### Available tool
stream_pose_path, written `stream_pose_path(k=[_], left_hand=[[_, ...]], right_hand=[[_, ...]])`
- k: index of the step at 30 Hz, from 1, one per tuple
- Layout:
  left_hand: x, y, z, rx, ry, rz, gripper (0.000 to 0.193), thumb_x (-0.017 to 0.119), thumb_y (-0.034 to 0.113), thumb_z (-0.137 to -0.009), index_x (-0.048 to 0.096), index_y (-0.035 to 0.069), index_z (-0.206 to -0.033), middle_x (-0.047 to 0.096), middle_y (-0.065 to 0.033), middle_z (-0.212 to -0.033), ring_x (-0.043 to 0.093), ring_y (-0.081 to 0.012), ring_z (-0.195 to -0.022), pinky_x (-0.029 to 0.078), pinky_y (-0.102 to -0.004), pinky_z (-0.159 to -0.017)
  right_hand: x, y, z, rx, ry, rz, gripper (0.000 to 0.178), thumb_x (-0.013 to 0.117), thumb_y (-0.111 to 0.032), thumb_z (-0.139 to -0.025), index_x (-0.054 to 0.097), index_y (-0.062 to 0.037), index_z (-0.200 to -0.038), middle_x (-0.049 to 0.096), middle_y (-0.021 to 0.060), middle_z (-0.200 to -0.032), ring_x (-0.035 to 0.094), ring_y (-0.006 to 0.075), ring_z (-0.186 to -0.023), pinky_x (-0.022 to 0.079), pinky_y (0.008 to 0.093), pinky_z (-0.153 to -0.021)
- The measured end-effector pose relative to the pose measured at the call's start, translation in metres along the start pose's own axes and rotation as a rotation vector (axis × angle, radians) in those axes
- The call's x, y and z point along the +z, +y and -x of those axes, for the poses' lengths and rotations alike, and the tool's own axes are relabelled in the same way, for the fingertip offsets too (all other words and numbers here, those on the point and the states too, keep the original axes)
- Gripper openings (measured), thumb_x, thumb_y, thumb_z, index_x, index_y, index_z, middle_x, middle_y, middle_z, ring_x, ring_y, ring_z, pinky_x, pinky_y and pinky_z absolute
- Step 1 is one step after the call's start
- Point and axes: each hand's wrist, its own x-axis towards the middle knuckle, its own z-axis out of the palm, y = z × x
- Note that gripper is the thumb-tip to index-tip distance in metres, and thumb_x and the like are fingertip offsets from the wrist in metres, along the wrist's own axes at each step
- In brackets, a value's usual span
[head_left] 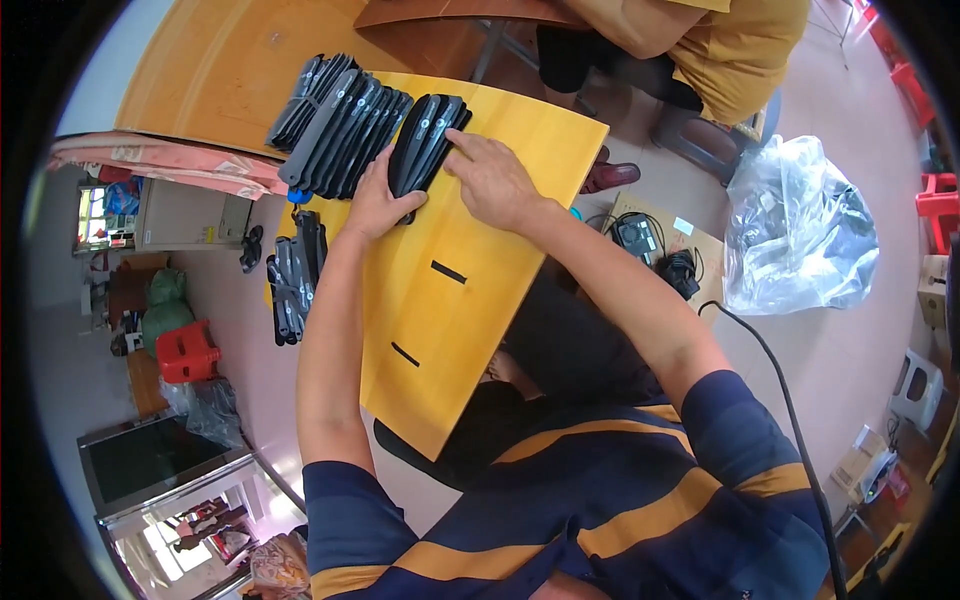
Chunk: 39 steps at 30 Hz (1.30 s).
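On the yellow tabletop, my left hand [377, 202] and my right hand [490, 182] flank a small bunch of long, flat black pieces with rounded ends and pale marks [424, 140]. My left hand presses its left side and near end, the thumb bent along the near end. The curled fingers of my right hand rest against its right side. Just left of it stands a larger row of similar black and dark grey pieces [352, 130]. A banded bundle [305, 100] lies beyond that row. Another bundle [291, 280] sits at the table's left edge.
Two short black strips [449, 272] mark the yellow tabletop [440, 370]. Beyond it stands a brown table [200, 75]. A person in a yellow shirt [745, 60] sits at the far right. A clear plastic bag [800, 230] and a dark cable [765, 345] are at right.
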Motion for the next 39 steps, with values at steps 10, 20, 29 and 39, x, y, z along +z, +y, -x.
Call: stream_pose_path(k=[10,20,29,39], left_hand=[[-0.002,0.002,-0.001,-0.008,-0.011,0.01,0.106,0.084,0.037,-0.075,0.033,0.008,-0.163,0.05,-0.0242,-0.152,0.051,-0.0377,-0.14,0.038,-0.0417,-0.12],[-0.002,0.003,-0.001,-0.022,-0.019,0.015,0.107,0.084,0.038,-0.075,0.032,0.007,-0.163,0.048,-0.0247,-0.154,0.049,-0.0383,-0.142,0.036,-0.0424,-0.121],[0.0,-0.005,-0.002,0.002,-0.006,0.056,0.108,0.085,0.04,-0.073,0.034,0.003,-0.161,0.051,-0.0269,-0.148,0.05,-0.0403,-0.139,0.037,-0.0436,-0.12],[-0.005,0.005,0.0,-0.034,-0.023,0.077,0.107,0.085,0.039,-0.074,0.034,0.004,-0.162,0.051,-0.026,-0.149,0.051,-0.0398,-0.138,0.039,-0.0434,-0.119]], right_hand=[[-0.002,-0.001,0.001,0.052,-0.079,0.054,0.039,0.049,-0.001,-0.092,0.07,-0.0006,-0.125,0.051,0.0181,-0.157,0.044,0.0374,-0.148,0.031,0.0503,-0.125],[0.002,0.0,-0.001,0.084,-0.108,0.114,0.041,0.049,-0.003,-0.093,0.07,-0.0004,-0.128,0.047,0.0176,-0.161,0.042,0.0378,-0.15,0.03,0.0504,-0.125],[0.003,0.001,0.001,0.08,-0.1,0.108,0.038,0.05,-0.003,-0.094,0.07,0.0,-0.126,0.048,0.0182,-0.16,0.043,0.038,-0.149,0.03,0.0508,-0.126],[0.002,0.001,0.001,0.071,-0.094,0.118,0.036,0.051,-0.004,-0.094,0.07,0.0003,-0.124,0.051,0.018,-0.158,0.044,0.0376,-0.148,0.031,0.0508,-0.125]])
